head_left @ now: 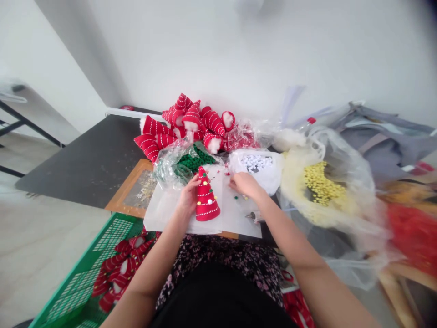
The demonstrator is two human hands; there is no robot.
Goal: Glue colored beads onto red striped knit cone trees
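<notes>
A red cone-shaped cloth tree [205, 202] with white stitched spiral lines stands tilted in the grip of my left hand [188, 197]. Small green, white and yellow pompoms dot its surface. To the right, my right hand [245, 184] is low over the white paper [229, 214], its fingers drawn together; whatever they pinch is hidden. Loose red and green pompoms lie on the paper around those fingers. Just behind the hand is a plastic bag of white pompoms [256, 162]. A glue gun's metal nozzle [251, 215] shows beside my right forearm.
Red stuffed cones [193, 118] are heaped against the wall, behind a bag of green pompoms [194, 160]. At right sits a bag of yellow pompoms [321, 184]. A green basket [73, 278] holding decorated cones is at lower left, below the dark table [82, 155].
</notes>
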